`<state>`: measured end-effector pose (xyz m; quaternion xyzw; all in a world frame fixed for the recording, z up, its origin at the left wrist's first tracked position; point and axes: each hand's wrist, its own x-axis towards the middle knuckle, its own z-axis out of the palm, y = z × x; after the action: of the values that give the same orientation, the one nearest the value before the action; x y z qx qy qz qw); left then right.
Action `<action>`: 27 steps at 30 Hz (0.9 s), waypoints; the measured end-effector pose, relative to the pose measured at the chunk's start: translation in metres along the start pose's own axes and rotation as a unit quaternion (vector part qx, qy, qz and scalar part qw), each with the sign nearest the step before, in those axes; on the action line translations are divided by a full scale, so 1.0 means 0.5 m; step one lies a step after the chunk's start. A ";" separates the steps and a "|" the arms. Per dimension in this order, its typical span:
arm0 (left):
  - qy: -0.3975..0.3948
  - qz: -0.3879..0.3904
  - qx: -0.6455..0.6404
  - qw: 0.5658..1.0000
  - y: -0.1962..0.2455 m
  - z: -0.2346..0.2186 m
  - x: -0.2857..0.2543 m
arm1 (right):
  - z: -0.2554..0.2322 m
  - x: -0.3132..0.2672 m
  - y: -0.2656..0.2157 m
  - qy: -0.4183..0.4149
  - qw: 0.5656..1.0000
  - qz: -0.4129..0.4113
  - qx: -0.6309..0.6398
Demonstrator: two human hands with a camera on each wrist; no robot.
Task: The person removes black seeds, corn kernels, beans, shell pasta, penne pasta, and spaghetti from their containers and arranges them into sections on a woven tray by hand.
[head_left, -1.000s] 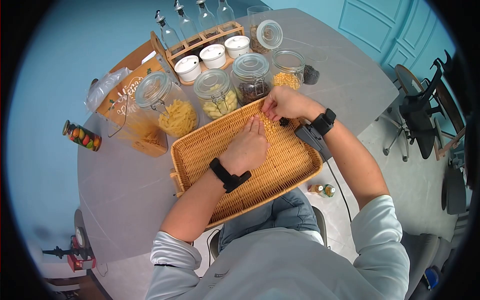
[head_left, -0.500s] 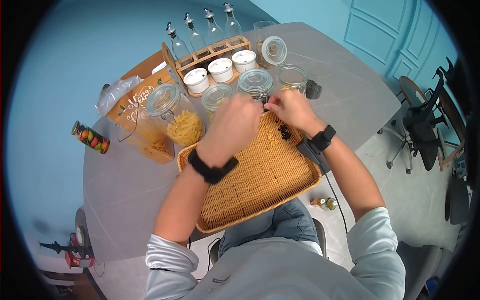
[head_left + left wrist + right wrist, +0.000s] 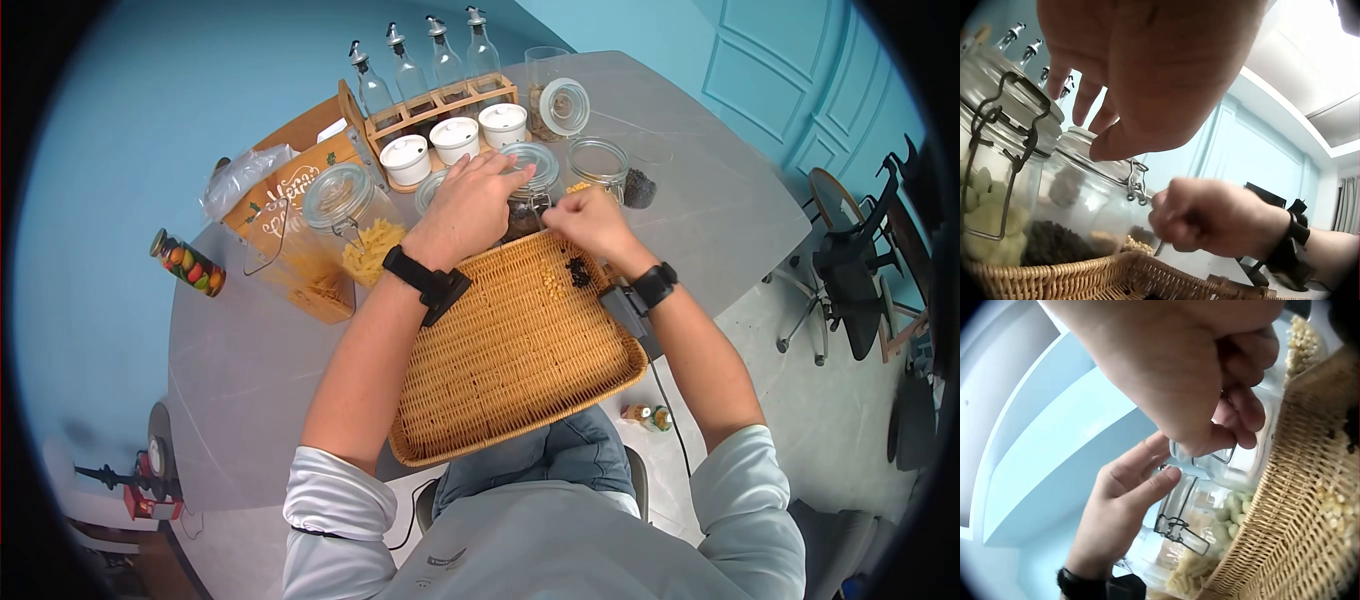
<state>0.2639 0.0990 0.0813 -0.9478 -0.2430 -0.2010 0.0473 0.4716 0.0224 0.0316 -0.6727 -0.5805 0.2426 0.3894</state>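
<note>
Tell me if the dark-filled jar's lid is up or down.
Down: the lid sits on the jar, the left hand at its top. Whether the clasp is fastened cannot be told; the right hand pinches it.

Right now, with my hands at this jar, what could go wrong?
The wire clasp at your right hand might spring and nip a finger. The jar stands close to the corn jar, so a jolt could knock glass. Bumping the basket might mix the yellow kernels and black pieces.

Left grip (image 3: 468,205) mostly hiding round clear-glass jar of pale-green pieces (image 3: 428,188) in head view, cut off by left wrist view's top edge, tiny black bits (image 3: 578,271) in rectangular tan wicker tray (image 3: 500,350) unclear
</note>
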 end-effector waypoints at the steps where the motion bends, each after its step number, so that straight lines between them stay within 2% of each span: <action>1: 0.011 0.006 -0.003 1.000 -0.001 0.004 0.002 | -0.012 0.003 -0.005 -0.003 1.000 0.000 -0.002; 3: 0.022 0.008 -0.010 1.000 0.000 0.011 -0.002 | -0.049 0.012 -0.025 -0.029 0.976 0.029 0.213; 5: 0.015 0.006 -0.051 0.999 -0.001 0.007 0.000 | -0.058 0.016 -0.031 -0.025 0.978 0.000 0.208; 6: 0.019 0.009 -0.050 0.999 0.000 0.003 0.002 | -0.054 0.014 -0.035 0.035 0.989 -0.100 0.107; 7: 0.012 0.003 -0.050 0.999 0.003 0.002 0.000 | -0.055 0.008 -0.044 0.093 0.976 -0.198 0.002; 8: 0.004 -0.004 -0.050 0.999 0.005 0.001 -0.001 | -0.067 0.000 -0.055 0.054 0.972 -0.205 -0.100; 12: 0.007 -0.006 -0.040 0.999 0.006 0.001 -0.004 | -0.065 0.005 -0.061 0.037 0.969 -0.225 -0.099; 14: 0.010 0.001 -0.045 0.999 0.006 -0.004 -0.001 | -0.069 0.011 -0.067 0.074 0.954 -0.275 -0.091; 18: -0.004 -0.011 -0.066 0.998 0.003 -0.025 0.023 | -0.073 -0.009 -0.085 0.087 0.957 -0.257 -0.103; 21: 0.047 0.002 -0.041 0.998 -0.004 -0.039 0.046 | -0.068 -0.008 -0.073 0.070 0.943 -0.287 -0.152; 23: -0.002 -0.021 -0.016 1.000 -0.007 -0.050 0.062 | -0.059 -0.022 -0.079 0.096 0.917 -0.332 -0.201; 27: -0.042 -0.012 0.017 0.999 -0.037 -0.057 0.096 | -0.053 -0.023 -0.063 0.087 0.898 -0.365 -0.232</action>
<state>0.2832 0.1311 0.1268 -0.9514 -0.2597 -0.1574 0.0504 0.4711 0.0054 0.0709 -0.5035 -0.7887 -0.1174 0.3325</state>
